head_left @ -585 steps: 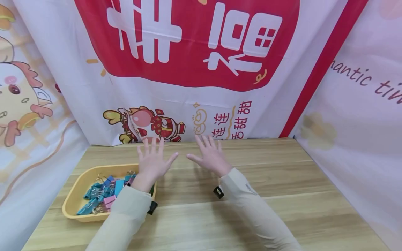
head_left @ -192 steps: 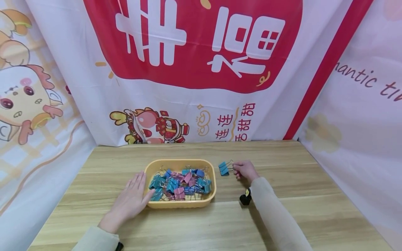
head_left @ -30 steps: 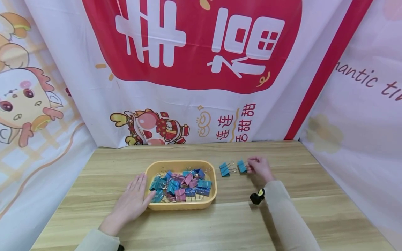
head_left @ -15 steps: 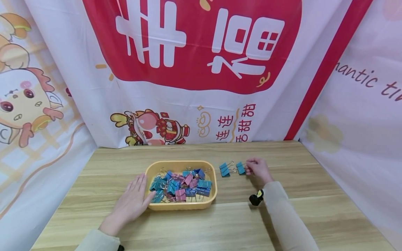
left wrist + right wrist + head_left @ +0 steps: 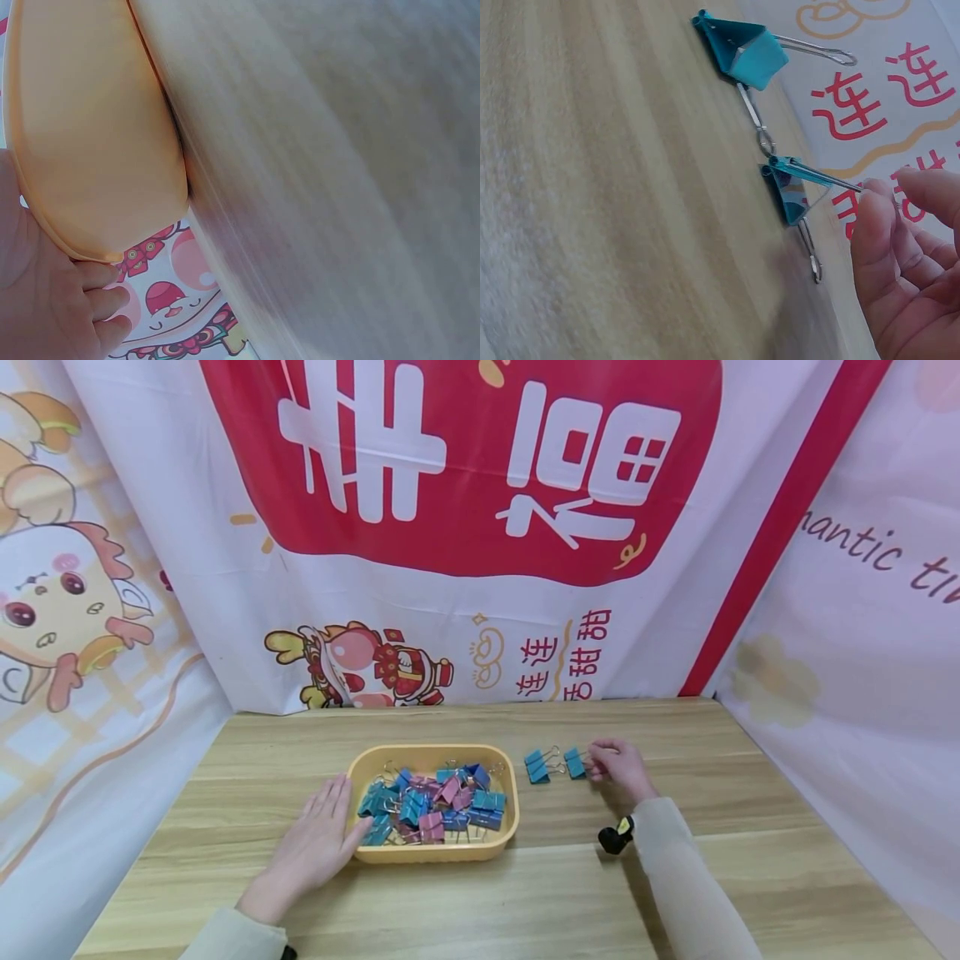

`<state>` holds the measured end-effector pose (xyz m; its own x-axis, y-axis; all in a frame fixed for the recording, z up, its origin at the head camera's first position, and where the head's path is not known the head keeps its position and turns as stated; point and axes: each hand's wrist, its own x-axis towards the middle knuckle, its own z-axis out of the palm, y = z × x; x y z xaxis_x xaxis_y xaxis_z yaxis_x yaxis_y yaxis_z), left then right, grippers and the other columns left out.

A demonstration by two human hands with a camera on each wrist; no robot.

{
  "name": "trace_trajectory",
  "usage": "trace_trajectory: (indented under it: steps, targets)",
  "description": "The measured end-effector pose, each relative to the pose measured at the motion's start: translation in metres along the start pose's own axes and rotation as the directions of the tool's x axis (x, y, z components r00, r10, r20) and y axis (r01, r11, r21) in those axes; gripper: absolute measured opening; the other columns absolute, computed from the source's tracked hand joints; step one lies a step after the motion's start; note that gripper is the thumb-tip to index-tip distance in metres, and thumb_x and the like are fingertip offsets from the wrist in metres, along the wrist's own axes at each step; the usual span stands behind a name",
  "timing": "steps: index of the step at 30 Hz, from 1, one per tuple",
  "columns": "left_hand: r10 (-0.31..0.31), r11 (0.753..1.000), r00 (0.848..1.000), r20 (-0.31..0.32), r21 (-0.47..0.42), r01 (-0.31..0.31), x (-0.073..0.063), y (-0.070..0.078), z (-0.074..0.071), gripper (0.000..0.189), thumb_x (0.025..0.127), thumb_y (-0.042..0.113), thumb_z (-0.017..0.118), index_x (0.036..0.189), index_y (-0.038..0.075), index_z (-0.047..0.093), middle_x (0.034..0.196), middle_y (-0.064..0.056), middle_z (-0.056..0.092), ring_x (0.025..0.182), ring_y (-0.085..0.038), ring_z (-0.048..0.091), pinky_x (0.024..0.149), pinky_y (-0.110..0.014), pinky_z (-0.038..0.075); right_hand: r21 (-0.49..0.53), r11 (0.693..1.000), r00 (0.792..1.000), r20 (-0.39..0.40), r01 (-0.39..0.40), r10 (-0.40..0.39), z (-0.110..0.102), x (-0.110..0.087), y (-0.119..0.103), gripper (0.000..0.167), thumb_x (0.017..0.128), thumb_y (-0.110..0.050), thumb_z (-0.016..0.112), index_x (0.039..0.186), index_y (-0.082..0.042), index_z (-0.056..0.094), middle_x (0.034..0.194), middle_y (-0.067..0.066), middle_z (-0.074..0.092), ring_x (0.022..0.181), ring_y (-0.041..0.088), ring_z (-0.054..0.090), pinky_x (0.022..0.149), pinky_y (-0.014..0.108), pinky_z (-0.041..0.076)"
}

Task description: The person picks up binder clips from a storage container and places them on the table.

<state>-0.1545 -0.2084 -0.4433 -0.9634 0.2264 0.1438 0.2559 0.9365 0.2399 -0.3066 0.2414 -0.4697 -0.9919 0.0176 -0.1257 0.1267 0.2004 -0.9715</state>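
Currently, the right hand (image 5: 618, 768) has thumb and forefinger pinched on the wire handle of a blue clip (image 5: 575, 763), to the right of the yellow tub (image 5: 431, 853). Between that clip and the tub, 1 loose clip (image 5: 537, 767) sits on the bench (image 5: 540, 902). The left hand (image 5: 315, 835) keeps straight fingers against the tub's left side. Blue and pink clips (image 5: 431, 827) crowd inside; a printed cloth (image 5: 480, 556) hangs behind.

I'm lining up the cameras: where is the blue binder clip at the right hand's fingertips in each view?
Head: the blue binder clip is right of centre, at the right hand.
Left wrist: not in it.
Right wrist: right of centre, below the second clip.
Shared landmark: the printed backcloth, visible in all three.
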Motion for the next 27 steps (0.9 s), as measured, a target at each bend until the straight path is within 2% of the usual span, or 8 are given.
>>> trace_trajectory:
  steps: [8,12,16,23,27]
  targets:
    - [-0.002,1.0,1.0,-0.002,0.001,0.002,0.001,0.0,0.001,0.071,0.097,0.041,0.038,0.139,-0.014,0.02,0.146,-0.028,0.016,0.133,-0.042,0.015,0.107,-0.052,0.016,0.032,0.998,0.998,0.011,0.054,-0.054,-0.004,-0.005,-0.012,0.041,0.093,-0.011,0.054,0.123,0.014,0.043,0.076,0.015,0.061,0.056,0.013,0.056,0.052,0.024,0.051]
    - [-0.006,1.0,1.0,0.002,0.001,0.006,0.001,-0.001,0.001,0.071,0.098,0.042,0.037,0.139,-0.013,0.02,0.146,-0.028,0.016,0.133,-0.042,0.015,0.107,-0.053,0.016,0.031,0.996,0.996,0.017,0.084,-0.085,0.002,-0.01,-0.029,0.042,0.092,-0.013,0.055,0.124,0.012,0.045,0.085,0.023,0.062,0.062,0.017,0.06,0.06,0.032,0.055]
    - [-0.01,1.0,1.0,0.005,0.004,0.01,0.001,0.0,0.0,0.071,0.098,0.042,0.037,0.139,-0.014,0.02,0.146,-0.028,0.016,0.133,-0.042,0.015,0.107,-0.053,0.016,0.007,0.994,0.994,0.028,0.109,-0.109,0.014,-0.017,-0.049,0.041,0.092,-0.018,0.058,0.122,0.008,0.049,0.089,0.024,0.061,0.066,0.021,0.061,0.068,0.04,0.055]
    - [-0.005,1.0,1.0,0.007,0.001,0.005,0.001,0.001,-0.001,0.071,0.098,0.042,0.037,0.139,-0.014,0.021,0.146,-0.028,0.016,0.133,-0.042,0.015,0.107,-0.053,0.016,-0.03,0.987,0.981,0.116,0.158,-0.154,0.042,-0.032,-0.077,0.04,0.089,-0.02,0.062,0.12,0.004,0.053,0.085,0.019,0.062,0.068,0.025,0.06,0.06,0.034,0.055]
    - [-0.002,1.0,1.0,0.003,0.0,0.002,0.0,0.001,-0.001,0.071,0.098,0.041,0.038,0.139,-0.014,0.021,0.146,-0.028,0.016,0.133,-0.042,0.015,0.107,-0.053,0.016,-0.051,0.981,0.969,0.174,0.186,-0.175,0.059,-0.041,-0.089,0.035,0.089,-0.019,0.062,0.116,0.003,0.056,0.086,0.022,0.062,0.064,0.019,0.058,0.063,0.041,0.055]
